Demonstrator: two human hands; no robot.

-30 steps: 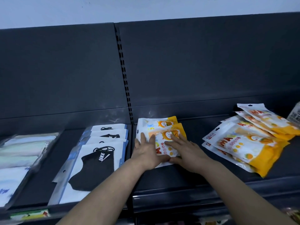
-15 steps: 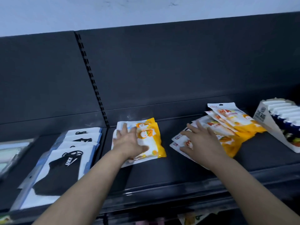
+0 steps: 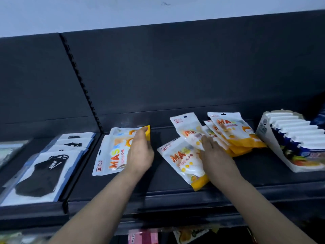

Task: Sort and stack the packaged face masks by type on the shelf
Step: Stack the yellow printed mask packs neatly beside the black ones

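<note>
While resting the left hand [image 3: 140, 154] flat on the neat stack [image 3: 110, 155] on the shelf [image 3: 158, 185], fingers straight and together, lays the right hand [image 3: 217, 157] flat on the loose pile [image 3: 177, 161] just to the right, fingers straight, slightly apart. Black masks [image 3: 42, 173] at far left; box [image 3: 288, 138] at far right, beside the pile.

Dim, cool lighting; pale wall [image 3: 105, 11] above is the brightest area, dark shelf [image 3: 175, 184] and back panel [image 3: 175, 67] underexposed. White mask packets [image 3: 182, 161] nearly washed out. Slight motion blur, small print smeared. Wide-angle bowing at edges; lower corners softest
</note>
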